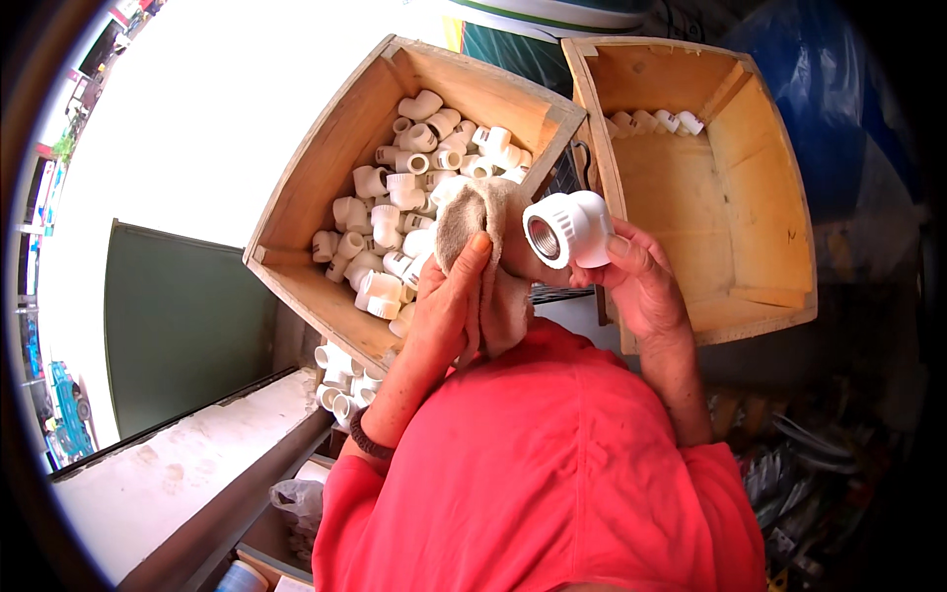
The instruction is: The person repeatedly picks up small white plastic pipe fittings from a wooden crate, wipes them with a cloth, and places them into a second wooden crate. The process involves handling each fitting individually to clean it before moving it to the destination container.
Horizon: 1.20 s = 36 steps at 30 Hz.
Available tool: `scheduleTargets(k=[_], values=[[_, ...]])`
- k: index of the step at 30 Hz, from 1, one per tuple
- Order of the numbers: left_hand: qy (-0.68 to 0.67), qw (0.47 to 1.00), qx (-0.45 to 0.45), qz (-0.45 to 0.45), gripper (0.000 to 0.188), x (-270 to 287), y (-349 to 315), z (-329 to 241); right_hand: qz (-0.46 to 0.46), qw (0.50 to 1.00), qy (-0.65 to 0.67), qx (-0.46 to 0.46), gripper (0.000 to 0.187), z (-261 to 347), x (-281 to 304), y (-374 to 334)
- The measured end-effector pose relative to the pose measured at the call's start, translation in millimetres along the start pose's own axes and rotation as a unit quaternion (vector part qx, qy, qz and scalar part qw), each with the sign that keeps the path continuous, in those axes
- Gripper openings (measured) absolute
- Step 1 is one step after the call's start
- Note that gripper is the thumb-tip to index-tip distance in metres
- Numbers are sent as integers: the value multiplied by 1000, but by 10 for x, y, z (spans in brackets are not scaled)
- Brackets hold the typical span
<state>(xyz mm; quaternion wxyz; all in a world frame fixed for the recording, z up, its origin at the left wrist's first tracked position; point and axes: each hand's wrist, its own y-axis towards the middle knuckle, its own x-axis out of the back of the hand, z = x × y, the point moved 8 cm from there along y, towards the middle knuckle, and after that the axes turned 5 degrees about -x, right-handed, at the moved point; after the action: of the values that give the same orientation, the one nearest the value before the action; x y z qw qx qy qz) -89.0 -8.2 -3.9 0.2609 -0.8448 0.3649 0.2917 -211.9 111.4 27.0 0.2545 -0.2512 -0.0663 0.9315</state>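
My right hand [639, 279] grips a white plastic elbow pipe fitting [582, 225], its threaded metal opening turned to the left. My left hand [449, 306] is closed on a beige cloth [505, 314], which hangs bunched beside the elbow fitting without clearly touching it. Left of the cloth, a wooden box [296, 281] holds many white pipe fittings [387, 225] in a loose heap. To the right stands a second wooden box [681, 207], with a short row of white fittings [666, 122] along its far wall.
More white fittings [340, 380] lie below the left box. A white ledge [197, 454] and a dark green panel [187, 321] are on the left. Blue plastic sheeting [819, 79] is at the far right, and dark packaged goods [789, 464] lie near my right arm.
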Motion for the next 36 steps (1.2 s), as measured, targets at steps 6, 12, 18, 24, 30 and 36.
scheduleTargets(k=[6, 12, 18, 24, 30, 36], values=[[180, 967, -153, 97, 30, -48, -81, -219, -10, 999, 35, -20, 41, -131, -24, 48], [84, 976, -131, 154, 34, -122, -106, -293, -19, 998, 39, -45, 43, -233, -135, 46], [155, 968, -167, 108, 12, -86, -53, -300, -27, 997, -7, -70, 50, -298, -176, 8], [198, 970, -78, 116, 13, -24, -44, -211, -32, 997, -64, -32, 49, -233, -245, -48], [134, 985, 7, 112, 21, 16, -66, -107, -43, 994, -96, 21, 46, -181, -299, -74], [108, 985, 68, 117, 27, 93, -88, -14, -41, 991, -127, 30, 39, -120, -367, -105]])
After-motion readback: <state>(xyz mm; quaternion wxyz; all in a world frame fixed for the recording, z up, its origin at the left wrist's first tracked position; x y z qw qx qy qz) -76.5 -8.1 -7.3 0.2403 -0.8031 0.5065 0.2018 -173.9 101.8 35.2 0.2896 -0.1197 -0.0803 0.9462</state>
